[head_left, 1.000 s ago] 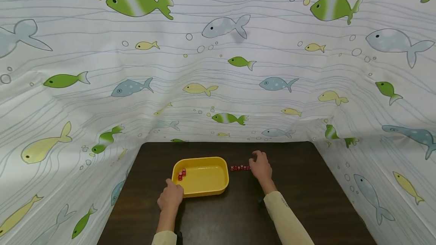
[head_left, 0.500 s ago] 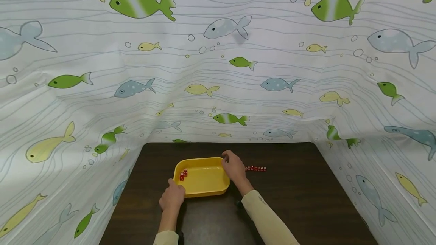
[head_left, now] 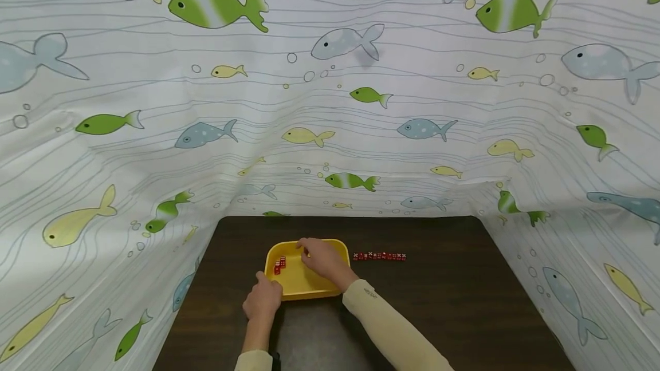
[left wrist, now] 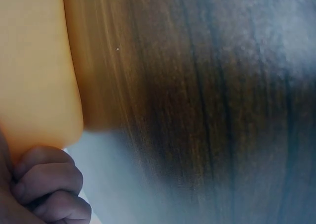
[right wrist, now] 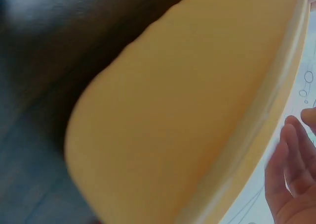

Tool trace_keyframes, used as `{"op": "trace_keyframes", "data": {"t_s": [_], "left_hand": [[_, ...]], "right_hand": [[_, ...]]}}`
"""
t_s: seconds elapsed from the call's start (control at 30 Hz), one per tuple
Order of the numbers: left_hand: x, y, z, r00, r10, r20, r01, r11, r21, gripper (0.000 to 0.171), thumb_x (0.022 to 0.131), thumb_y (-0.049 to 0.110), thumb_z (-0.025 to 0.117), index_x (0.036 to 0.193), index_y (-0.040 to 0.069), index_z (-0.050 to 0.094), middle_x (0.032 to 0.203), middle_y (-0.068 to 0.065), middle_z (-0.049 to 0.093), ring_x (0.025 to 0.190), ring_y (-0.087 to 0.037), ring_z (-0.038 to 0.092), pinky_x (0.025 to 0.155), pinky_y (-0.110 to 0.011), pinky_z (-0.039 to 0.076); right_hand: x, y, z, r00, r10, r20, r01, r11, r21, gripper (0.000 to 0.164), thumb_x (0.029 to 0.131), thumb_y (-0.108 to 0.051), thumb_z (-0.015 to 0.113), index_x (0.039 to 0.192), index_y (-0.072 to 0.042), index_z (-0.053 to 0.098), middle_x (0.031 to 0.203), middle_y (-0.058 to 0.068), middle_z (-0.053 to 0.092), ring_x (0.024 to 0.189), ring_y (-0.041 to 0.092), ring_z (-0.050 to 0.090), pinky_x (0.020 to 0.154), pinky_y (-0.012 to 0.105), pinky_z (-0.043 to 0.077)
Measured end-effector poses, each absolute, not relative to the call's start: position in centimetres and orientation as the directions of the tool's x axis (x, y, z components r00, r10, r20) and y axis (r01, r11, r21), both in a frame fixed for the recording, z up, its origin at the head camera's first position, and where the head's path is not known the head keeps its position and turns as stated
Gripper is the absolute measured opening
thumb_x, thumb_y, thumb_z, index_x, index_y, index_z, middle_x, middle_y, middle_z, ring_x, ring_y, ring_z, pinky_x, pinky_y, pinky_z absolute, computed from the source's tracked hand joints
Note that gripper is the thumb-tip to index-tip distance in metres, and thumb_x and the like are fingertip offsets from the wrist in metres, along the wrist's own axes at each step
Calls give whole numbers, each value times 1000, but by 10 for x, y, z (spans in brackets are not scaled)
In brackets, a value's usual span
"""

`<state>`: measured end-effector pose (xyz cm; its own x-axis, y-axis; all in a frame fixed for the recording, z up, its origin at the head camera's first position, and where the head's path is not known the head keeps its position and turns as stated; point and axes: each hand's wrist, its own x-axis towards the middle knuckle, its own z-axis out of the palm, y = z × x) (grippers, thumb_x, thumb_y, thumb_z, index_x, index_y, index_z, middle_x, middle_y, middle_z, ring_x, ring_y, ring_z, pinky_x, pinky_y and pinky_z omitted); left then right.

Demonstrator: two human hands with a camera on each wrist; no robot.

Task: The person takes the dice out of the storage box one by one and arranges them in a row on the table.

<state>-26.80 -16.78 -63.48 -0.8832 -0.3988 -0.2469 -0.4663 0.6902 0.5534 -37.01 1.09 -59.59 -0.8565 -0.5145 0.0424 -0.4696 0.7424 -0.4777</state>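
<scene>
Several red dice [head_left: 279, 265] inside yellow tray [head_left: 309, 295], its 9 o'clock end, roughly 9 o'clock from right hand [head_left: 325, 259], which looks relaxed, nothing seen held. Left hand [head_left: 263, 296] nearer, gripping tray's 8 o'clock corner. Dice row [head_left: 378, 256] outside, right hand's 3 o'clock, long axis 9-to-3.
</scene>
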Motion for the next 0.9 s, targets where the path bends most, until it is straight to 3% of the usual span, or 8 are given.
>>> {"op": "trace_keyframes", "data": {"t_s": [0.13, 0.23, 0.43, 0.63, 0.9], "left_hand": [[-270, -168, -636, -884, -398, -247, -465, 692, 552, 55, 105, 24, 44, 148, -9, 35, 85, -20, 59, 70, -35, 57, 70, -53, 48], [-270, -167, -638, -882, -400, -250, -470, 695, 544, 58, 105, 25, 44, 150, -9, 34, 88, -21, 61, 71, -35, 58, 73, -56, 50], [-270, -169, -637, -878, -414, -241, -476, 694, 540, 54, 105, 25, 45, 146, -9, 37, 85, -19, 59, 70, -34, 58, 70, -54, 50], [-270, -171, -637, -889, -397, -230, -455, 699, 552, 53, 105, 26, 44, 145, -8, 37, 82, -17, 58, 67, -34, 57, 65, -50, 46], [-271, -170, -637, -887, -398, -236, -459, 695, 553, 46, 104, 26, 45, 138, -6, 41, 79, -16, 57, 65, -33, 56, 62, -48, 44]], "right_hand": [[-376, 0, -599, -859, -513, 8, -456, 756, -469, 29, 104, -19, 68, 133, -21, 71, 101, -5, 70, 78, 10, 57, 78, 25, 53], [-378, -6, -603, -851, -524, -24, -460, 768, -446, 31, 105, -18, 67, 135, -21, 71, 111, -4, 74, 79, 10, 58, 80, 26, 55], [-380, -22, -609, -825, -561, -66, -503, 782, -367, 36, 105, -23, 68, 142, -24, 68, 134, -4, 75, 104, 11, 69, 106, 35, 56], [-381, -33, -617, -808, -587, -54, -546, 780, -307, 39, 106, -24, 67, 145, -31, 65, 139, -8, 73, 119, 14, 71, 109, 37, 55], [-382, -43, -622, -801, -596, -56, -570, 787, -236, 39, 105, -26, 68, 143, -34, 67, 134, -10, 74, 106, 10, 69, 100, 36, 58]]}}
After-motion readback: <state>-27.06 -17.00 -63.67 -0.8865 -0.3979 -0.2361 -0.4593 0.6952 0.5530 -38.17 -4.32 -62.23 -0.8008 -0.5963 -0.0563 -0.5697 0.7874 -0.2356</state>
